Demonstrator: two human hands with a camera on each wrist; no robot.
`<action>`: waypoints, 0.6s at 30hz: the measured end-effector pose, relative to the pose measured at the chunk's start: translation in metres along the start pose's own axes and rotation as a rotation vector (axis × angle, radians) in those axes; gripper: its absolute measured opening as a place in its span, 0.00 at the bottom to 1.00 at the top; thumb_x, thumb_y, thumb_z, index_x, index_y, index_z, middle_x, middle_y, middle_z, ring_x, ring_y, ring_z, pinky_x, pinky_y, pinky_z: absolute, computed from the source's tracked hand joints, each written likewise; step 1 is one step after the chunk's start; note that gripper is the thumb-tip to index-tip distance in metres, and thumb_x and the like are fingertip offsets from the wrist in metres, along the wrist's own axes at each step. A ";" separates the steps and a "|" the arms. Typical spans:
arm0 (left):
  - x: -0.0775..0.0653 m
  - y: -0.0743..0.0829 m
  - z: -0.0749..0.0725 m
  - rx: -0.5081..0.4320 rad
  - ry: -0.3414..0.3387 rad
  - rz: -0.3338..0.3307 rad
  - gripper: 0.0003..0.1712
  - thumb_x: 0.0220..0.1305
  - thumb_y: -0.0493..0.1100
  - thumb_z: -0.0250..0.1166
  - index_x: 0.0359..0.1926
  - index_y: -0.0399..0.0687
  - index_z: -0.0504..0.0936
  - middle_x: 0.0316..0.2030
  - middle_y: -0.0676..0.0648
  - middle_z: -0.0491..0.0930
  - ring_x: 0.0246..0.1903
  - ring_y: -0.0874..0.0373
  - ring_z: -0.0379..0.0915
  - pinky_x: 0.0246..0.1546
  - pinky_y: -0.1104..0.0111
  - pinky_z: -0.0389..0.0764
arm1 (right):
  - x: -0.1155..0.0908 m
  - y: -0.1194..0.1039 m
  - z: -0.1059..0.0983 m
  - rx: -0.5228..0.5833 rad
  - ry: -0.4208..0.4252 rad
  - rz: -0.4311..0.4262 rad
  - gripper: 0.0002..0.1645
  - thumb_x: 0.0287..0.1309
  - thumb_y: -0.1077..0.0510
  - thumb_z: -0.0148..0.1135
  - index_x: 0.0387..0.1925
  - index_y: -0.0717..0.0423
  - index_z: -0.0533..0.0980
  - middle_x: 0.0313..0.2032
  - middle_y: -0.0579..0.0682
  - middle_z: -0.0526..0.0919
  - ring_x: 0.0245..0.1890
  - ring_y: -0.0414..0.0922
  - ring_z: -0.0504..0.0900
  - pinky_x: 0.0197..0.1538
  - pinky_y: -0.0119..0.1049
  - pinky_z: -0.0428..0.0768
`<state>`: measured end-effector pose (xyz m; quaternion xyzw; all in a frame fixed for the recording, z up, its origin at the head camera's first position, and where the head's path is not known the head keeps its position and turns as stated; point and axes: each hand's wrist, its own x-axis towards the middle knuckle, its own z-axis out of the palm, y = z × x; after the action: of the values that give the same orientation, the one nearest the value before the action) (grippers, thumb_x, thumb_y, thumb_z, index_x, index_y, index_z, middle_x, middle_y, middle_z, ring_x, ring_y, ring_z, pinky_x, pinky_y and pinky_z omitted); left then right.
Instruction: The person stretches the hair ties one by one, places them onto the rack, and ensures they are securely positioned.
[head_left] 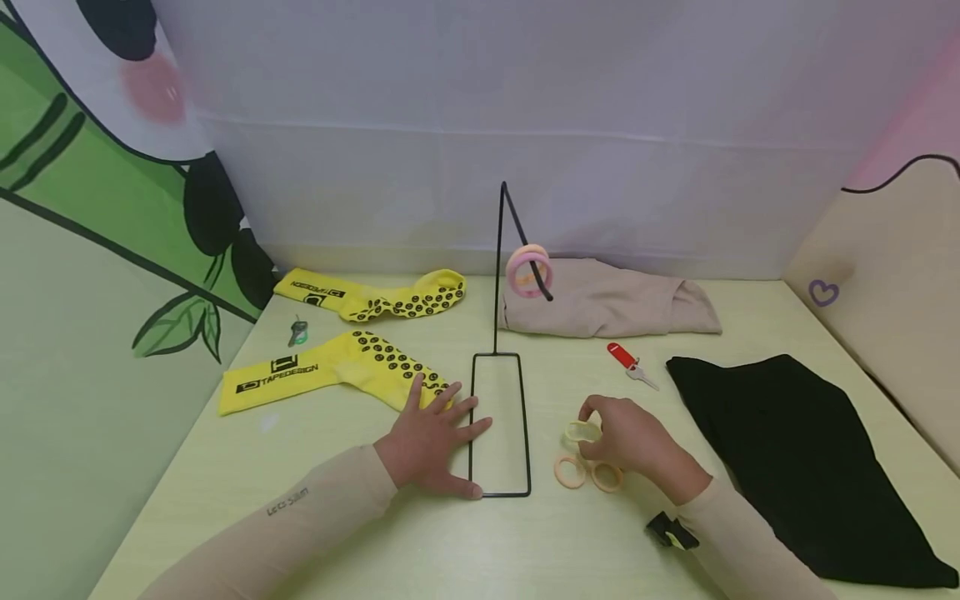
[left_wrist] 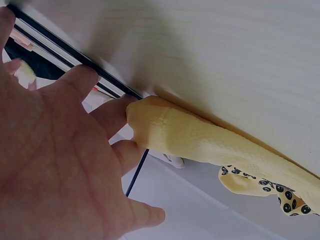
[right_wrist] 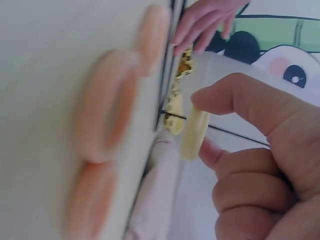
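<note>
My right hand [head_left: 628, 435] pinches a pale yellow ring [right_wrist: 194, 134] between thumb and index finger, its other fingers curled in. The ring is held just above the table. Below it lie orange rings, one [head_left: 559, 477] to the left and another [head_left: 611, 489] nearer the hand; the right wrist view shows three. My left hand [head_left: 429, 443] lies with fingers spread across the left side of a black wire stand's base [head_left: 524, 433], thumb at its front corner. A pink ring [head_left: 528, 294] and an orange one behind it hang on the stand's arm [head_left: 517, 218].
Two yellow socks [head_left: 281, 377] [head_left: 360, 302] lie at left beside a small green-tagged key [head_left: 298, 333]. A folded beige cloth [head_left: 622, 300] lies behind the stand. At right are a red-tagged key [head_left: 622, 356] and a black cloth [head_left: 787, 442].
</note>
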<state>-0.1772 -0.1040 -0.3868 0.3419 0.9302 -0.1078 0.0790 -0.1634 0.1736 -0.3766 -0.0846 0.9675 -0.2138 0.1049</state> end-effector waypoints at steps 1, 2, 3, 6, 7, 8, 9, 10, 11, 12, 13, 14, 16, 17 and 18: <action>0.000 0.000 0.000 0.002 0.000 0.001 0.52 0.42 0.83 0.48 0.68 0.71 0.57 0.70 0.52 0.56 0.71 0.46 0.41 0.62 0.35 0.36 | -0.003 -0.003 -0.003 0.007 0.017 -0.018 0.16 0.44 0.56 0.67 0.37 0.52 0.73 0.13 0.43 0.66 0.12 0.38 0.62 0.18 0.31 0.60; 0.000 0.000 0.000 0.002 0.000 0.000 0.52 0.42 0.83 0.48 0.68 0.71 0.57 0.70 0.52 0.56 0.71 0.46 0.41 0.62 0.35 0.36 | -0.005 -0.006 -0.006 0.016 0.031 -0.037 0.17 0.44 0.56 0.66 0.38 0.52 0.73 0.12 0.43 0.64 0.12 0.37 0.60 0.17 0.30 0.58; 0.000 0.000 0.000 0.004 0.001 0.000 0.52 0.42 0.84 0.48 0.69 0.71 0.57 0.70 0.52 0.56 0.71 0.46 0.41 0.62 0.35 0.36 | -0.009 -0.011 -0.010 0.021 0.047 -0.058 0.17 0.44 0.56 0.66 0.39 0.52 0.74 0.11 0.42 0.63 0.11 0.37 0.59 0.17 0.30 0.57; 0.000 0.000 0.000 0.009 0.002 -0.003 0.52 0.43 0.84 0.47 0.69 0.71 0.56 0.70 0.52 0.55 0.71 0.46 0.41 0.62 0.35 0.36 | -0.021 -0.024 -0.022 0.028 0.099 -0.117 0.17 0.44 0.56 0.65 0.40 0.50 0.73 0.11 0.40 0.59 0.11 0.36 0.55 0.17 0.28 0.53; 0.000 0.000 0.000 0.009 0.003 -0.004 0.52 0.43 0.84 0.48 0.69 0.71 0.56 0.70 0.52 0.55 0.71 0.46 0.41 0.62 0.35 0.35 | -0.025 -0.029 -0.025 0.029 0.115 -0.135 0.17 0.45 0.56 0.66 0.40 0.49 0.73 0.10 0.40 0.58 0.11 0.35 0.54 0.17 0.28 0.52; 0.000 0.000 0.000 0.008 0.004 -0.005 0.52 0.43 0.84 0.48 0.69 0.71 0.56 0.70 0.51 0.55 0.71 0.46 0.41 0.62 0.35 0.35 | -0.030 -0.034 -0.029 0.030 0.133 -0.156 0.18 0.45 0.56 0.66 0.40 0.48 0.73 0.10 0.39 0.57 0.11 0.35 0.52 0.17 0.28 0.51; 0.000 0.000 0.000 0.008 0.005 -0.006 0.52 0.43 0.83 0.48 0.69 0.71 0.56 0.70 0.51 0.56 0.71 0.45 0.41 0.62 0.35 0.35 | -0.034 -0.038 -0.033 0.029 0.155 -0.179 0.18 0.45 0.56 0.66 0.40 0.47 0.73 0.10 0.39 0.55 0.11 0.34 0.51 0.17 0.27 0.50; 0.000 0.001 0.000 0.007 0.006 -0.006 0.52 0.43 0.83 0.48 0.68 0.71 0.57 0.70 0.51 0.56 0.71 0.45 0.41 0.62 0.35 0.36 | -0.039 -0.043 -0.036 0.030 0.177 -0.205 0.18 0.45 0.56 0.66 0.40 0.46 0.73 0.09 0.38 0.53 0.11 0.33 0.49 0.17 0.27 0.49; 0.000 0.001 0.000 0.008 0.005 -0.006 0.52 0.43 0.83 0.48 0.68 0.71 0.57 0.70 0.51 0.56 0.71 0.45 0.41 0.62 0.35 0.36 | -0.044 -0.047 -0.040 0.030 0.204 -0.239 0.18 0.45 0.56 0.66 0.40 0.45 0.73 0.09 0.37 0.52 0.11 0.33 0.48 0.17 0.26 0.49; 0.000 0.001 0.000 0.008 0.004 -0.005 0.52 0.43 0.83 0.48 0.68 0.71 0.57 0.70 0.51 0.56 0.71 0.45 0.41 0.62 0.35 0.36 | -0.049 -0.051 -0.044 0.029 0.239 -0.283 0.18 0.45 0.56 0.67 0.40 0.45 0.73 0.09 0.36 0.51 0.12 0.32 0.46 0.17 0.25 0.48; 0.000 0.001 0.000 0.008 0.002 -0.005 0.52 0.43 0.83 0.48 0.68 0.71 0.57 0.70 0.51 0.56 0.71 0.45 0.41 0.62 0.35 0.35 | -0.053 -0.055 -0.047 0.024 0.284 -0.335 0.18 0.44 0.57 0.68 0.39 0.45 0.73 0.09 0.36 0.50 0.12 0.30 0.45 0.17 0.25 0.48; 0.000 0.001 0.001 0.009 -0.001 -0.005 0.52 0.43 0.83 0.48 0.69 0.71 0.56 0.70 0.51 0.56 0.71 0.45 0.41 0.62 0.35 0.35 | -0.058 -0.059 -0.051 0.021 0.336 -0.394 0.18 0.42 0.57 0.68 0.38 0.45 0.74 0.09 0.35 0.49 0.13 0.29 0.44 0.17 0.24 0.48; 0.001 0.001 0.002 0.008 -0.007 -0.003 0.52 0.43 0.84 0.48 0.69 0.71 0.56 0.70 0.51 0.55 0.71 0.45 0.40 0.62 0.35 0.35 | -0.065 -0.065 -0.058 0.015 0.452 -0.525 0.19 0.38 0.59 0.70 0.36 0.45 0.74 0.09 0.36 0.49 0.14 0.27 0.42 0.17 0.22 0.47; 0.001 0.001 0.002 0.010 -0.008 -0.003 0.52 0.43 0.84 0.47 0.69 0.72 0.56 0.70 0.52 0.55 0.71 0.45 0.40 0.62 0.35 0.35 | -0.067 -0.068 -0.062 0.011 0.516 -0.592 0.19 0.36 0.59 0.70 0.35 0.46 0.75 0.08 0.36 0.49 0.15 0.26 0.41 0.16 0.21 0.46; 0.001 0.001 0.002 0.009 -0.010 -0.003 0.52 0.43 0.84 0.47 0.69 0.72 0.56 0.70 0.52 0.55 0.72 0.45 0.40 0.62 0.35 0.34 | -0.069 -0.071 -0.066 0.005 0.580 -0.659 0.19 0.34 0.59 0.70 0.34 0.47 0.75 0.08 0.37 0.49 0.15 0.26 0.41 0.16 0.20 0.46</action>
<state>-0.1771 -0.1030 -0.3893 0.3405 0.9298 -0.1135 0.0818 -0.1041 0.1508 -0.2761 -0.3248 0.8777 -0.2533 -0.2449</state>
